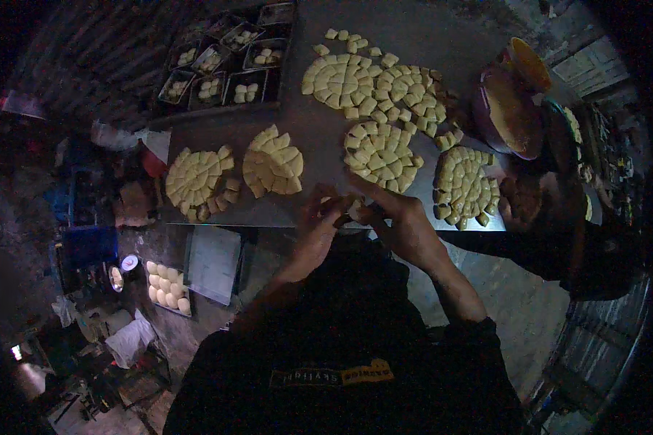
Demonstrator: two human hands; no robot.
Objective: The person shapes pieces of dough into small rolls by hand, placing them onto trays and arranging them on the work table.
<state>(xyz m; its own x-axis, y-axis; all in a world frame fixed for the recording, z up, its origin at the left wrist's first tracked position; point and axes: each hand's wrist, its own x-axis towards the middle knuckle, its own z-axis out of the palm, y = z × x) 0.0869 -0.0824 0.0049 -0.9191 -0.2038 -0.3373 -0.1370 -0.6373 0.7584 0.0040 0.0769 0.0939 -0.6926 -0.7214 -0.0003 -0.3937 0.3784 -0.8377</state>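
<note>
A small, pale piece of dough (356, 211), partly hidden from view, is held between the left hand (319, 223) and right hand (405, 222) by the table's (322, 148) near edge.

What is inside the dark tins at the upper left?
Several dark tins hold pale dough pieces; the farthest are too dark to tell. Anything under the dough is covered from view.

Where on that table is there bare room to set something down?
A bare strip of table runs between the left pair of cut dough rounds and the middle round. Another lies beyond the upper dough cluster, left of the yellow bowl. It's crowded by the purple bowl and where the left hand and right hand handle dough.
</note>
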